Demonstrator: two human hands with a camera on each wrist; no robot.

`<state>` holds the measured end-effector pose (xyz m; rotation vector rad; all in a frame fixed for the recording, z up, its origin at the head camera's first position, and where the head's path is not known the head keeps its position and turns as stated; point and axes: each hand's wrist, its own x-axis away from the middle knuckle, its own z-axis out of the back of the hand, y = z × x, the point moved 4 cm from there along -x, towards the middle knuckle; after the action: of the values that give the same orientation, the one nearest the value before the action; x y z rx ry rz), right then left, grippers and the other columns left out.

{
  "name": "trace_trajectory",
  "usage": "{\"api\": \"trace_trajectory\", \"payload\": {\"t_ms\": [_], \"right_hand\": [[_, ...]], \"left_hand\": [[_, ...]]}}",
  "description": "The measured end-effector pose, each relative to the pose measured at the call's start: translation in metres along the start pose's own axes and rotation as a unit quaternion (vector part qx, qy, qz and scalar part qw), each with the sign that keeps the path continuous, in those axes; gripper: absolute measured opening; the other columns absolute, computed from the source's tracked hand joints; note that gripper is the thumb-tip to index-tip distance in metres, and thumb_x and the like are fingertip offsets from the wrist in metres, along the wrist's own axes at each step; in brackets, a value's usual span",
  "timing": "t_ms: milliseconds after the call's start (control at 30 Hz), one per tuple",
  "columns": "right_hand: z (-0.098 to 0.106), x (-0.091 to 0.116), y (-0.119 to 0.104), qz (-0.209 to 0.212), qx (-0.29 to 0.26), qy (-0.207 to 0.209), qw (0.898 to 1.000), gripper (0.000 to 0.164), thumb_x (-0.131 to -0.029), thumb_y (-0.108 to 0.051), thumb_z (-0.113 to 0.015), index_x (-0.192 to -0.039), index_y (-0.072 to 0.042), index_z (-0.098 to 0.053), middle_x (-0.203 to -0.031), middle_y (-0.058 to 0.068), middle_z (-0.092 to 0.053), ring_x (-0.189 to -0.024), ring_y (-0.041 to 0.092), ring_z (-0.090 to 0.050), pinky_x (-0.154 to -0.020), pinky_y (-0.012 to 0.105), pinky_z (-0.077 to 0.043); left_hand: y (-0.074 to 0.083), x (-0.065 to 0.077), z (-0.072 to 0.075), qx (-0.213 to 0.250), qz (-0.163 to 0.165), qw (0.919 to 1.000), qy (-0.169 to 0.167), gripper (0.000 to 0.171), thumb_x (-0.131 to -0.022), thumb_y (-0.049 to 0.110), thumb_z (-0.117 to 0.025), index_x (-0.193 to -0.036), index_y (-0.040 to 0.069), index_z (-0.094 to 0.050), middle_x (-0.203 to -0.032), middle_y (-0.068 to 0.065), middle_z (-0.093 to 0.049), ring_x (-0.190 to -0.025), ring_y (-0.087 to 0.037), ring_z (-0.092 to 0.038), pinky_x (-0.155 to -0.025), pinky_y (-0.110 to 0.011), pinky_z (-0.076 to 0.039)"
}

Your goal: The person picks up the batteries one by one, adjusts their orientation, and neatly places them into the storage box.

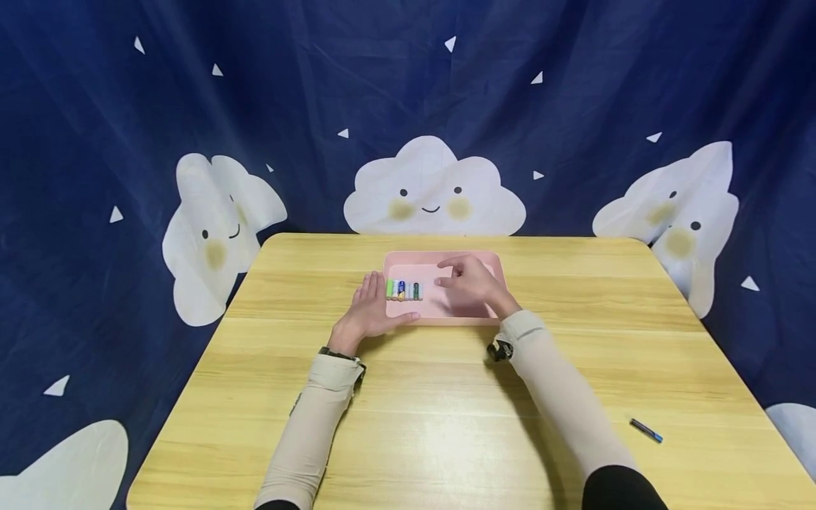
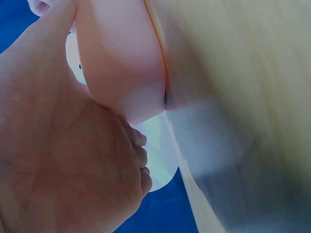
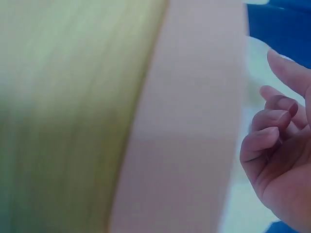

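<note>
A shallow pink tray (image 1: 440,312) lies near the far edge of the table. Inside, along its left end, several batteries (image 1: 401,291) stand side by side in a row, in green, white, blue-orange and grey. My left hand (image 1: 371,312) lies along the tray's left corner, fingers straight and thumb stretched over the near rim; the left wrist view shows its palm against the pink wall. Above the right half of the tray hovers my right hand (image 1: 473,283), thumb and index finger apart, the other fingers loosely curled. In the right wrist view nothing shows in its grasp.
On the right part of the wooden table (image 1: 433,425) lies a dark pen-like item with a blue end (image 1: 647,431), apart from the tray. Behind the table hangs a dark blue curtain (image 1: 287,92) with white clouds.
</note>
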<state>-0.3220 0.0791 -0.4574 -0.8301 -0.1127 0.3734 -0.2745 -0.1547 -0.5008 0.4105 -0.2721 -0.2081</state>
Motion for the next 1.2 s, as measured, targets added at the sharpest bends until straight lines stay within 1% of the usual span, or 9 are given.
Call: {"api": "trace_trajectory", "payload": {"t_ms": [100,200,300,367,533,667,800,1033,1200], "right_hand": [[0.016,0.009,-0.004,0.032,0.012,0.03,0.999,0.039,-0.091,-0.018,-0.079,-0.125,0.001,-0.073,-0.066,0.001,-0.06,-0.061,0.012,-0.051,-0.059,0.023,-0.042],[0.029,0.02,-0.004,0.041,0.003,0.035,0.999,0.034,-0.094,-0.017,-0.076,-0.122,0.001,-0.074,-0.062,0.001,-0.056,-0.057,0.01,-0.048,-0.059,0.023,-0.041],[0.043,0.035,-0.003,0.031,-0.013,0.03,0.999,0.031,-0.097,-0.017,-0.072,-0.121,0.001,-0.073,-0.062,0.0,-0.052,-0.056,0.008,-0.045,-0.059,0.023,-0.04],[0.053,0.045,-0.003,0.028,-0.009,0.035,0.999,0.029,-0.098,-0.018,-0.071,-0.12,0.001,-0.074,-0.062,-0.001,-0.051,-0.055,0.007,-0.044,-0.058,0.024,-0.04],[0.078,0.071,0.003,0.022,0.024,0.05,0.998,0.026,-0.099,-0.019,-0.069,-0.115,0.001,-0.075,-0.063,0.0,-0.048,-0.054,0.006,-0.039,-0.053,0.024,-0.035],[0.096,0.094,0.01,0.006,0.057,0.052,0.997,0.028,-0.099,-0.02,-0.07,-0.116,0.002,-0.075,-0.064,0.002,-0.051,-0.055,0.007,-0.042,-0.053,0.024,-0.037],[0.112,0.119,0.016,-0.008,0.078,0.063,0.995,0.031,-0.1,-0.023,-0.07,-0.116,0.003,-0.075,-0.065,0.003,-0.054,-0.054,0.007,-0.044,-0.054,0.025,-0.039],[0.132,0.162,0.026,-0.021,0.112,0.073,0.991,0.037,-0.102,-0.028,-0.068,-0.118,0.005,-0.073,-0.061,0.0,-0.052,-0.051,0.006,-0.041,-0.054,0.025,-0.039],[0.144,0.189,0.036,-0.048,0.134,0.082,0.986,0.04,-0.103,-0.031,-0.065,-0.119,0.005,-0.072,-0.06,-0.001,-0.051,-0.049,0.006,-0.04,-0.051,0.026,-0.036]], "left_hand": [[0.0,0.0,0.0,0.001,0.002,1.0,-0.003,0.134,-0.083,0.088,-0.051,-0.164,0.0,0.01,-0.174,-0.022,0.012,-0.163,-0.034,0.014,-0.134,-0.053,-0.002],[-0.001,-0.001,0.0,0.001,0.005,1.0,-0.007,0.133,-0.083,0.087,-0.051,-0.164,0.001,0.011,-0.173,-0.021,0.014,-0.162,-0.033,0.015,-0.134,-0.053,-0.002],[-0.002,-0.002,-0.002,-0.002,0.009,0.9999,-0.013,0.132,-0.085,0.085,-0.052,-0.163,0.003,0.014,-0.174,-0.019,0.016,-0.162,-0.032,0.017,-0.134,-0.051,-0.001],[-0.003,-0.003,-0.002,-0.002,0.01,0.9998,-0.015,0.131,-0.085,0.085,-0.053,-0.163,0.003,0.014,-0.173,-0.019,0.017,-0.162,-0.032,0.018,-0.134,-0.051,-0.001],[-0.006,-0.007,-0.004,0.0,0.01,0.9998,-0.014,0.132,-0.084,0.085,-0.053,-0.163,0.004,0.014,-0.173,-0.019,0.017,-0.162,-0.031,0.018,-0.134,-0.051,-0.001],[-0.007,-0.007,-0.004,-0.004,0.011,0.9999,-0.012,0.132,-0.084,0.086,-0.052,-0.164,0.004,0.013,-0.173,-0.018,0.019,-0.162,-0.03,0.019,-0.134,-0.051,-0.002],[-0.006,-0.006,-0.003,-0.007,0.007,0.9999,-0.008,0.132,-0.084,0.085,-0.053,-0.164,0.003,0.013,-0.172,-0.018,0.02,-0.162,-0.031,0.018,-0.134,-0.051,-0.003],[-0.004,-0.007,-0.001,-0.017,0.008,0.9998,-0.009,0.131,-0.085,0.086,-0.05,-0.163,0.003,0.013,-0.173,-0.019,0.019,-0.161,-0.031,0.02,-0.134,-0.05,0.0],[-0.003,-0.006,0.001,-0.016,0.005,0.9999,-0.003,0.131,-0.085,0.085,-0.052,-0.164,0.002,0.011,-0.173,-0.019,0.017,-0.162,-0.032,0.017,-0.134,-0.051,-0.002]]}}
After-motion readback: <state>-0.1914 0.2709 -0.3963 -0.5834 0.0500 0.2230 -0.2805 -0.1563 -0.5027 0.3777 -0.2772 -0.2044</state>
